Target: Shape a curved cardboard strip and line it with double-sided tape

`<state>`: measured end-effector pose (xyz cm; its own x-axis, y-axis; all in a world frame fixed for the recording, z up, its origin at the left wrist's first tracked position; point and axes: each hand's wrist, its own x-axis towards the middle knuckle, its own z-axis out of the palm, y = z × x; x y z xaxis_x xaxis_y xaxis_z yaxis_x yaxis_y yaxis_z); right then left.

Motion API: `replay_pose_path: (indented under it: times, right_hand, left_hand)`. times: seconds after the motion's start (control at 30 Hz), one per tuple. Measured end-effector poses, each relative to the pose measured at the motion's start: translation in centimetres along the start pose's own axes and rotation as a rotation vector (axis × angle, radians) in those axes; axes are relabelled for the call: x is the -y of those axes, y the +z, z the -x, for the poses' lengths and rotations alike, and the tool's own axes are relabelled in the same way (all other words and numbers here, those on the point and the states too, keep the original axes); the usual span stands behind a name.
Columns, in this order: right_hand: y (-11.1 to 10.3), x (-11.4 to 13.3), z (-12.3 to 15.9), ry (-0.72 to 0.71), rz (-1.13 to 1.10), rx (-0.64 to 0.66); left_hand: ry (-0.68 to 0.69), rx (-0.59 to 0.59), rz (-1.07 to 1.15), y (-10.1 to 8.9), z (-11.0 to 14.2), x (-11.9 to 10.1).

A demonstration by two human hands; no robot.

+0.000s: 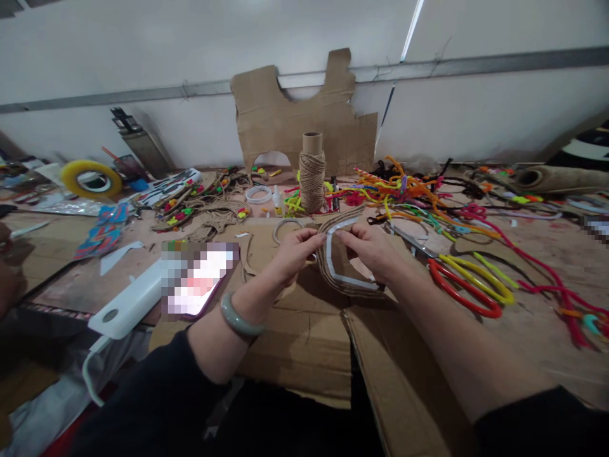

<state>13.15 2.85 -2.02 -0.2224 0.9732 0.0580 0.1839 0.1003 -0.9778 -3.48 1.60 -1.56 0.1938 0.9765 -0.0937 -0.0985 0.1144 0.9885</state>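
Both hands hold a rounded piece of cardboard (349, 257) edged with several rows of jute twine (328, 270). A white strip (332, 252) runs along the inside of the twine in an angular bend. My left hand (301, 249) pinches the piece at its upper left, thumb on the white strip. At its right side my right hand (371, 249) grips it, with thumb and forefinger pressed together near the strip's upper part; its other fingers are partly hidden. Flat cardboard (299, 346) lies beneath. Just behind the hands stands a spool of jute twine (312, 181).
Scissors (469, 289) with red and yellow handles lie right of my right forearm. A phone (204, 279) and a white power strip (136, 298) lie at left. Colourful pipe cleaners (409, 187) spread behind. A cut cardboard sheet (304, 127) leans on the wall. Another person's hand (7, 266) shows far left.
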Motion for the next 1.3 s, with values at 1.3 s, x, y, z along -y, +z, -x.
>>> replay_pose_path:
  times: [1.3]
  right_hand:
    - [0.67,0.59,0.12,0.116,-0.186,-0.033]
  left_hand:
    - [-0.066,0.025,-0.021,0.53,0.29,-0.35]
